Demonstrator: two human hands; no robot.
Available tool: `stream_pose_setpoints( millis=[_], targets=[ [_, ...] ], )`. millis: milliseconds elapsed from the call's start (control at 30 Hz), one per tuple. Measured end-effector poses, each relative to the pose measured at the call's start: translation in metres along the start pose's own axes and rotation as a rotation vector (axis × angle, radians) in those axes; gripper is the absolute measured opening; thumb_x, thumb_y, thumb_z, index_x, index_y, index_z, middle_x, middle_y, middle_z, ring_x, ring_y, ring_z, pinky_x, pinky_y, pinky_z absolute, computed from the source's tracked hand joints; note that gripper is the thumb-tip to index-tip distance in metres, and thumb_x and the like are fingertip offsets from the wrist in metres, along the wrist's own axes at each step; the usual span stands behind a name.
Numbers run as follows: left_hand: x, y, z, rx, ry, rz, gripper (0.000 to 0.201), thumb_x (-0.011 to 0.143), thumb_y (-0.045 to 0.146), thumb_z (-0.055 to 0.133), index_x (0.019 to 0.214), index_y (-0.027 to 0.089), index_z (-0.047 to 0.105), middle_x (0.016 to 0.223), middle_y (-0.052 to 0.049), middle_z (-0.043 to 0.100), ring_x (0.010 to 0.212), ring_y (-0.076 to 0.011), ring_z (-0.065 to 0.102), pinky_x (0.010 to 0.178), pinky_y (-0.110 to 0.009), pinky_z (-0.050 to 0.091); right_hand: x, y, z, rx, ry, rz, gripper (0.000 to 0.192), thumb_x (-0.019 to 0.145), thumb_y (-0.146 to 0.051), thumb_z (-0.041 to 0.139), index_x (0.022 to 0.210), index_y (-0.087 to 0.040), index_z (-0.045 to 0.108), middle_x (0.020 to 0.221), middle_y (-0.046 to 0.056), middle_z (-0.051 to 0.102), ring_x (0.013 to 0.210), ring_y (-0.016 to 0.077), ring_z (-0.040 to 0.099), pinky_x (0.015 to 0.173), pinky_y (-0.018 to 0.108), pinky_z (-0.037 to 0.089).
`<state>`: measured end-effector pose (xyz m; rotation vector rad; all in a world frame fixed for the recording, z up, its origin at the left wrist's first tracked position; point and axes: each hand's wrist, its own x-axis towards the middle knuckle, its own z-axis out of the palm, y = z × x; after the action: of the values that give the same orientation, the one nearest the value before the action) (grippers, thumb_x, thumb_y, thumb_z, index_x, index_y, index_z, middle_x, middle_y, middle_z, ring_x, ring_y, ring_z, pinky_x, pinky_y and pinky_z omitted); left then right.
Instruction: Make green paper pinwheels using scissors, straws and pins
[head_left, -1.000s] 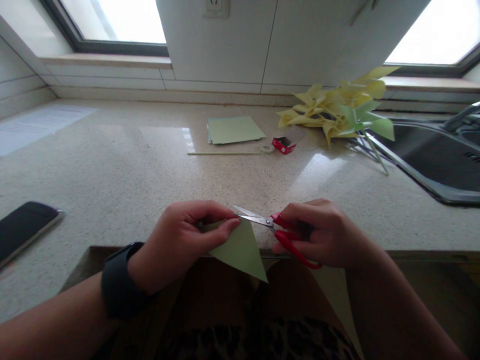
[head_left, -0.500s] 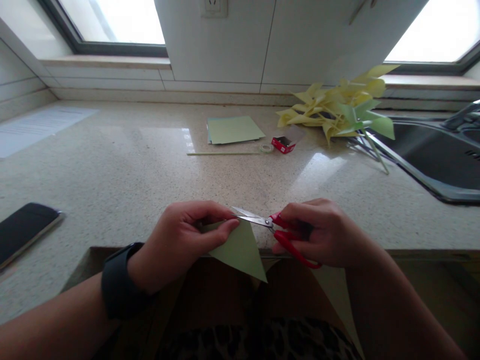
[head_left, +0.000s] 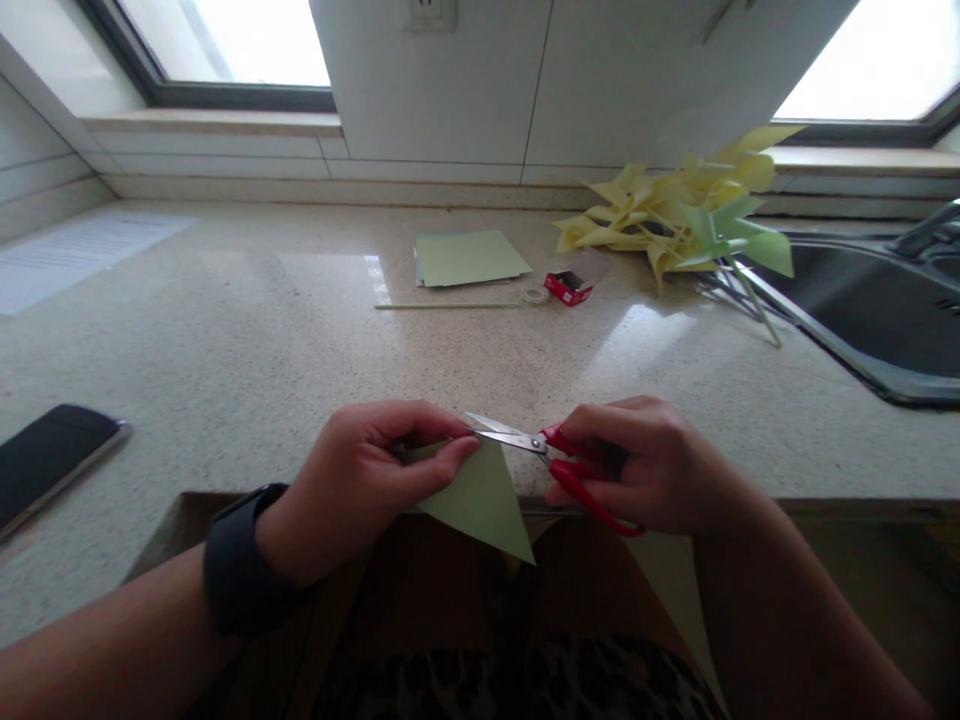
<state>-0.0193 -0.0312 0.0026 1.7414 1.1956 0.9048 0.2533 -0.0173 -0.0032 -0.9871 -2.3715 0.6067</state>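
Observation:
Between the thumb and fingers of my left hand (head_left: 382, 455) is pinched a piece of light green paper (head_left: 484, 500), with a pointed corner hanging past the counter's front edge. My right hand (head_left: 637, 465) grips the red handles of a pair of scissors (head_left: 529, 441). The blades point left and are slightly apart, at the paper's upper edge close to my left fingertips. Whether the paper lies between the blades I cannot tell. Part of the paper is hidden behind my left hand.
On the counter (head_left: 300, 360) lie a stack of coloured paper (head_left: 472, 258), a thin stick (head_left: 450, 306), a tape roll (head_left: 534, 296) and a small red box (head_left: 568, 289). Yellow paper pinwheels (head_left: 637, 215) and a green pinwheel (head_left: 731, 235) lie beside the sink (head_left: 892, 320). A phone (head_left: 56, 460) is at left.
Both hands, the paper and the scissors stay almost exactly where they were. The background has shifted very slightly with the camera.

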Motion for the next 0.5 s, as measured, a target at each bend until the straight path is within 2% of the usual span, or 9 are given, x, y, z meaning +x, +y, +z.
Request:
stream_pose_setpoints(
  millis=[500],
  targets=[
    [0.0,0.0011,0.0012,0.017,0.016,-0.005,0.011,0.083,0.031,0.074,0.086,0.023,0.081,0.079,-0.002,0.079,0.066,-0.0162,0.068,0.057,-0.023,0.052,-0.0001,0.0021,-0.0001,-0.02,-0.011,-0.016,0.019,0.082,-0.033,0.077,0.084,-0.018,0.066,0.058,-0.007,0.052,0.05,0.0062,0.044,0.049,0.021,0.033]
  ],
)
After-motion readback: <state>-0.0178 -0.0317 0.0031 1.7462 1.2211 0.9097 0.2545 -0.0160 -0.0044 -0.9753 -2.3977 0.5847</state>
